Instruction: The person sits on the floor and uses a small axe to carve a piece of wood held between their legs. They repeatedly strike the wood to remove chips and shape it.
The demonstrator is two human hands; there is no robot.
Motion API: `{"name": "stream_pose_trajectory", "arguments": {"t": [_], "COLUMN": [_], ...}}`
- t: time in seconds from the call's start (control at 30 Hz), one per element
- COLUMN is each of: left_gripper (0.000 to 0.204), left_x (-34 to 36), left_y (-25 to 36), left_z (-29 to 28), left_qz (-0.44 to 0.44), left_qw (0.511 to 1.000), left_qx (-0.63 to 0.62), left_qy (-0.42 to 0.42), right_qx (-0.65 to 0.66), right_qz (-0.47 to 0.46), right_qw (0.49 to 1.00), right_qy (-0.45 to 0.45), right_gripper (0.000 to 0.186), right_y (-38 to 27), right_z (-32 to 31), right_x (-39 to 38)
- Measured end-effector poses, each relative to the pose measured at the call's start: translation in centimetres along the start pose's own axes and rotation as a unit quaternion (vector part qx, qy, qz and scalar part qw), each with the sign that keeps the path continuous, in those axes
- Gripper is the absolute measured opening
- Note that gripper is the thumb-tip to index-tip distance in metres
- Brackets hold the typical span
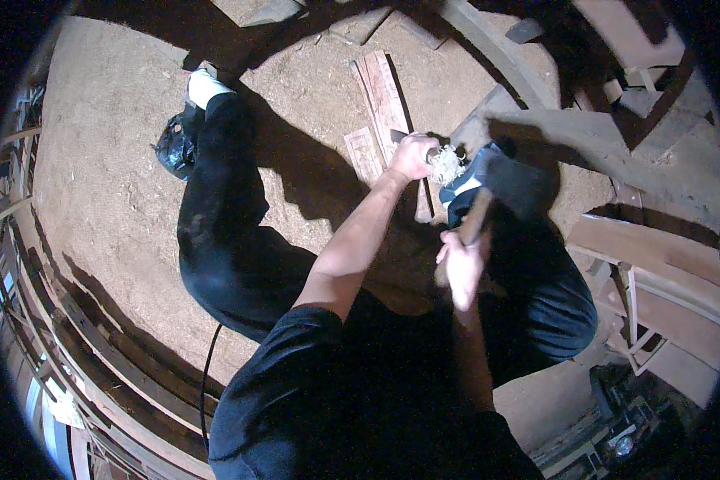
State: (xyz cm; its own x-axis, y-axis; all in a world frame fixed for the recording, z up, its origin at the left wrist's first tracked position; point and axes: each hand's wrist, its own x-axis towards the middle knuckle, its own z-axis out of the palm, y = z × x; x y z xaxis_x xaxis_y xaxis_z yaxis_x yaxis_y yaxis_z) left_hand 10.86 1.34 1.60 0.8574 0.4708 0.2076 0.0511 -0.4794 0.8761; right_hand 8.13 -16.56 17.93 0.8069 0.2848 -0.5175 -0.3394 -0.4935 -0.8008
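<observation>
My left hand [413, 157] is closed round what looks like a chisel, its dark blade [398, 136] showing on the far side of the fist. Pale, frayed fibres [447, 165] spread out at the tool's butt end. Under and beyond that hand lie narrow reddish wooden boards [382, 92], with another wood strip [423, 204] nearer me. My right hand [462, 270] grips the wooden handle [477, 214] of a hammer. Its dark head [522, 182], smeared by motion, is raised to the right of the frayed end, apart from it.
My legs [224, 216] are spread on sawdust-covered ground [112, 160]. A black plastic bag [176, 146] lies by my left foot. Timber planks [656, 248] are stacked at right, with a dark machine [616, 416] at lower right. Long beams [120, 360] line the left; a black cable [208, 376] runs near my left side.
</observation>
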Motion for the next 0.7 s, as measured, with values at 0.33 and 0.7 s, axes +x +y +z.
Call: {"name": "stream_pose_trajectory", "arguments": {"t": [0.33,0.7], "left_gripper": [0.024,0.025], "left_x": [0.1,-1.1], "left_y": [0.3,1.5], "left_z": [0.2,-0.7], "left_qz": [0.017,0.033], "left_qw": [1.000,0.997], "left_qx": [0.005,-0.025], "left_qy": [0.005,0.061], "right_qx": [0.113,0.012], "right_qz": [0.053,-0.016], "right_qw": [0.992,0.994], "right_qy": [-0.028,-0.112], "right_gripper": [0.043,0.043], "right_y": [-0.6,6.0], "right_z": [-2.8,-5.1], "right_x": [-1.0,-2.0]}}
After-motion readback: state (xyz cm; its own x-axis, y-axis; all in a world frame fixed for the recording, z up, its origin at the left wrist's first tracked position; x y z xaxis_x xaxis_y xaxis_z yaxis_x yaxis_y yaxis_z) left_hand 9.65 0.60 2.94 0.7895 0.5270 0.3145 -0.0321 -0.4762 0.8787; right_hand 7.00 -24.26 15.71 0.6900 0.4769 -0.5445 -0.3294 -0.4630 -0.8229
